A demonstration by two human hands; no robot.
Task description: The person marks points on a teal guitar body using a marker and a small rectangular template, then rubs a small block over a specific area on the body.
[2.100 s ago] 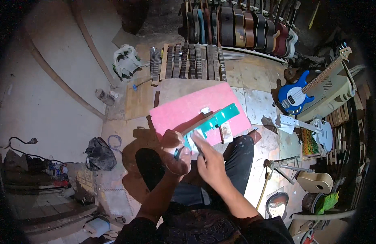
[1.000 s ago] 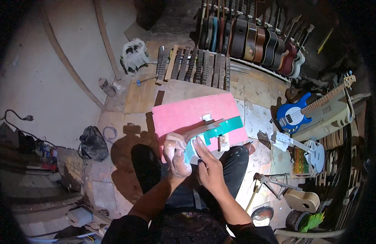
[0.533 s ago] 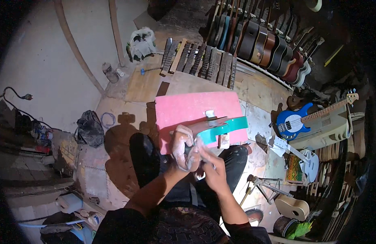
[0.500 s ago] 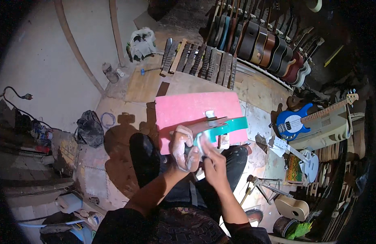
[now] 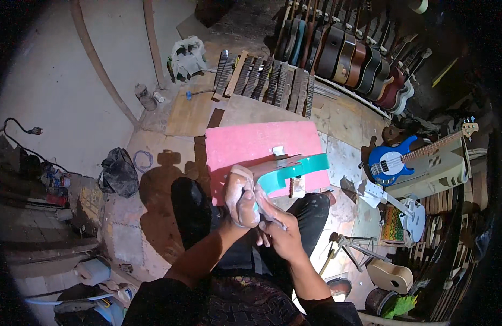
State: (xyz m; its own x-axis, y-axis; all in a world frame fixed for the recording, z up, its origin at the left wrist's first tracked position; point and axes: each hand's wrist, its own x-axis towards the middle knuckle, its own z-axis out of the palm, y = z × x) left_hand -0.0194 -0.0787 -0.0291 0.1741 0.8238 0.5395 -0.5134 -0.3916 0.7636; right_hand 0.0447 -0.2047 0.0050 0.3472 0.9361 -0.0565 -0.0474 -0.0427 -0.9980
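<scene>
Left hand (image 5: 240,201): grip's wrapped round the teal-edged guitar body (image 5: 291,171), near end
Right hand (image 5: 282,232): right beside it, can't tell what it's gripping
Pink board (image 5: 261,142): underneath

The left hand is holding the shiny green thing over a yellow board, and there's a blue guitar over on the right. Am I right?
Almost! The board is pink, not yellow, as the head view shows. The left hand does hold the shiny green thing over it, and the blue guitar is on the right.
</scene>
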